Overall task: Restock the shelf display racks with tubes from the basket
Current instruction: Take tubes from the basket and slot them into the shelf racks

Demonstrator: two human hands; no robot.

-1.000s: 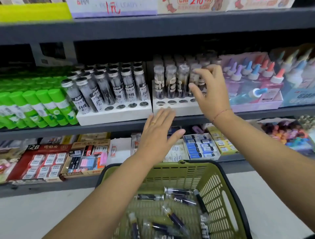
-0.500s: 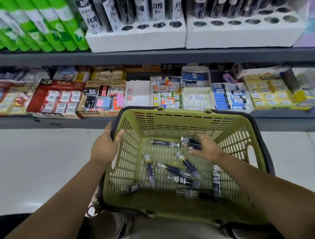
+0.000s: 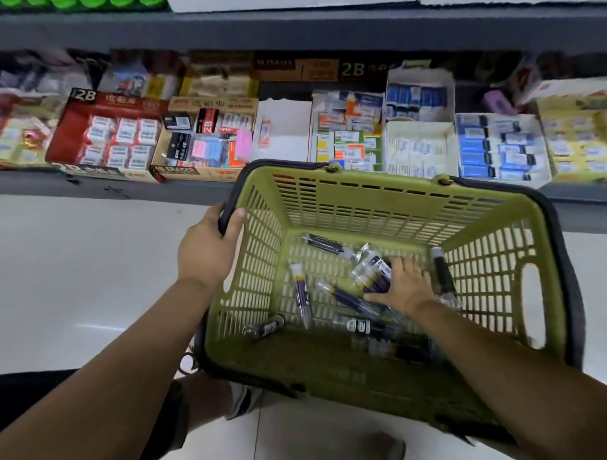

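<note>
Tubes (image 3: 300, 292) with dark bodies and pale caps lie loose on the floor of a green basket (image 3: 371, 200), pointing every way; one lies near the far wall (image 3: 323, 244), one near the front left corner (image 3: 266, 328), one at the front is blurred (image 3: 361, 325), and one leans up against the right wall (image 3: 441, 272). The right hand (image 3: 407, 285) is down inside the basket, right of its middle, with the fingers (image 3: 410, 267) laid over a bunch of tubes (image 3: 372, 272) and the thumb (image 3: 377, 297) stretched out beneath them, so the bunch sits pinched between thumb and fingers. The left hand (image 3: 207, 252) holds the basket at its far left corner, thumb hooked over the black rim band (image 3: 226, 213) on the inside and the other fingers hidden behind the wall. The basket is tilted, its far edge close to the edge of a grey lower shelf (image 3: 98, 187). That shelf carries open boxes of small packets side by side: a red box marked 2B (image 3: 108, 131), a brown one beside it (image 3: 210, 138), a white one (image 3: 282, 131), then boxes with blue packets (image 3: 492, 147) and a yellow one (image 3: 574, 141) at the far right. Above runs the grey edge of a higher shelf (image 3: 295, 29), with green caps (image 3: 92, 2) just showing at the top left. Pale floor (image 3: 82, 279) spreads to the left, and a shoe (image 3: 243, 400) shows under the basket.
</note>
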